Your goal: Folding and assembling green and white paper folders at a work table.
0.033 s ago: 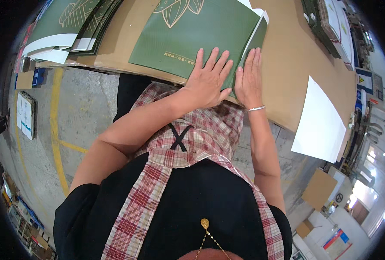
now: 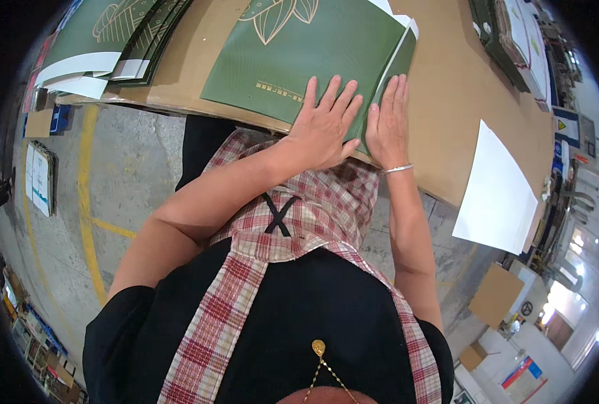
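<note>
The flat carton [image 2: 299,54] is dark green with a pale gold leaf print — its inner edge white. The table [image 2: 461,87] is cardboard brown; the apron [image 2: 313,209] red-and-cream plaid over black.

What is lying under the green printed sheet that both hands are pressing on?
The green sheet lies on a brown cardboard-covered table. White edges peek out along its right side. Left hand and right hand cover its near corner; anything beneath is hidden.

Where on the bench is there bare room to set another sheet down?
Bare brown table lies between the green folded card under both hands and the white sheet overhanging the right edge. The far left is crowded with stacked green cards; the far right holds dark stacks.
</note>
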A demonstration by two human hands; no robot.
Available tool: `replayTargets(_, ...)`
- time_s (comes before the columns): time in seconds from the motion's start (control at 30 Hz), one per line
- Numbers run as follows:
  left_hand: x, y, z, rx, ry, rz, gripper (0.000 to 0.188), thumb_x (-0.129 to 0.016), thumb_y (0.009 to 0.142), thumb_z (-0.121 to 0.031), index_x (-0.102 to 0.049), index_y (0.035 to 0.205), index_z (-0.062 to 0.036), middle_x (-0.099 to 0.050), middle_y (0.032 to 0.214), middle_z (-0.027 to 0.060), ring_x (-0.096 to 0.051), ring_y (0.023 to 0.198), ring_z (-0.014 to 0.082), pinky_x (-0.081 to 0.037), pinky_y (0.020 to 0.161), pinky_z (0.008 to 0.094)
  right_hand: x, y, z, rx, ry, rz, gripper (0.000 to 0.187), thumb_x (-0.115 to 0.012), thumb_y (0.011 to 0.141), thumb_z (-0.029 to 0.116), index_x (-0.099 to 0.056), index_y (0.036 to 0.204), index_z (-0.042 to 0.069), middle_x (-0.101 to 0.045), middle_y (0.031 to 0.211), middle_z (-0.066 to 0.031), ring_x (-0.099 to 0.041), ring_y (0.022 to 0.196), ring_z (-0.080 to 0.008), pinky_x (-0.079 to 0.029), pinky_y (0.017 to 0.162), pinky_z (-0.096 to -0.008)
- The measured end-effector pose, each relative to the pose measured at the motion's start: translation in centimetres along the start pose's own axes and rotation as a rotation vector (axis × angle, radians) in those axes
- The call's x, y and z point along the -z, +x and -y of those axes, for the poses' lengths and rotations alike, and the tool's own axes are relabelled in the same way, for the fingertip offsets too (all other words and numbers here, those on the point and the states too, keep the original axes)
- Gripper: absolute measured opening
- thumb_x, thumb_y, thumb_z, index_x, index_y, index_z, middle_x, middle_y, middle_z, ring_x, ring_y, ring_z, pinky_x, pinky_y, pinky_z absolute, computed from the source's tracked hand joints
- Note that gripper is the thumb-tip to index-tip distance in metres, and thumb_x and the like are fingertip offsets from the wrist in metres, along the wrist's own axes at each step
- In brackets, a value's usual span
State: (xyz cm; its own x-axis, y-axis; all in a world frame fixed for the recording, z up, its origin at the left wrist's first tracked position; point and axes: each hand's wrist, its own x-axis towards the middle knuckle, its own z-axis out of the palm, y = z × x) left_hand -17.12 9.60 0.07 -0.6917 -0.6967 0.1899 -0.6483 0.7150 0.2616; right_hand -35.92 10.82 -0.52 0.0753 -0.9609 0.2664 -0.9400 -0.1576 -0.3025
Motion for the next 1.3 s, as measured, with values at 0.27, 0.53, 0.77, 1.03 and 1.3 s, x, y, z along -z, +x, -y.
replayTargets(0.27,0.3,0.1,-0.3,0.013,-0.012,0.006,0.078,-0.052,0.093,-0.051,-0.036,0.151,-0.0021,-0.024,0.161,0.0186,-0.021,0.148,0.0411,-0.013,0.116,0.0662,-1.1,3.1,-1.8,-0.032,-0.011,-0.058,0.066,-0.042,0.1,0.021,-0.017,0.152,-0.011,-0.016,0.16,-0.0318,-0.015,0.149,-0.0461,-0.015,0.123,-0.0489)
replayTargets(0.53,0.3,0.0,-0.2,0.001,-0.018,0.01,0.079,-0.05,0.092,-0.054,-0.038,0.151,-0.0024,-0.027,0.16,0.0191,-0.021,0.148,0.0404,-0.01,0.117,0.0655,-2.4,6.1,-3.9,-0.119,-0.01,-0.139,0.062,-0.034,0.103,0.025,-0.02,0.151,-0.013,-0.019,0.158,-0.0342,-0.018,0.148,-0.0459,-0.015,0.123,-0.0479)
replayTargets(0.77,1.4,0.1,-0.2,0.018,-0.015,0.084,0.079,-0.053,0.091,-0.053,-0.037,0.151,-0.004,-0.024,0.161,0.0168,-0.021,0.148,0.039,-0.014,0.117,0.0639,-2.5,6.9,-3.0,-0.21,-0.045,-0.151,0.061,-0.032,0.104,0.026,-0.025,0.15,-0.012,-0.024,0.156,-0.0339,-0.022,0.147,-0.0459,-0.018,0.123,-0.048)
replayTargets(1.03,3.5,3.9,0.6,-0.034,0.038,0.138,0.066,-0.059,0.089,-0.054,-0.053,0.135,-0.007,-0.045,0.143,0.0156,-0.044,0.128,0.0348,-0.036,0.101,0.0635,-2.4,6.8,-3.2,-0.246,-0.114,-0.127,0.061,-0.033,0.104,0.028,-0.026,0.15,-0.01,-0.024,0.157,-0.032,-0.024,0.147,-0.0446,-0.019,0.122,-0.0471)
replayTargets(1.3,-1.7,12.2,7.7,0.01,0.235,-0.123,0.064,-0.041,0.1,-0.054,-0.037,0.152,-0.0187,-0.034,0.157,0.016,-0.032,0.143,0.0393,-0.022,0.112,0.0665,-2.6,6.8,-2.6,-0.249,-0.105,-0.095,0.06,-0.033,0.104,0.029,-0.027,0.151,-0.009,-0.024,0.157,-0.032,-0.023,0.148,-0.0428,-0.018,0.122,-0.0463)
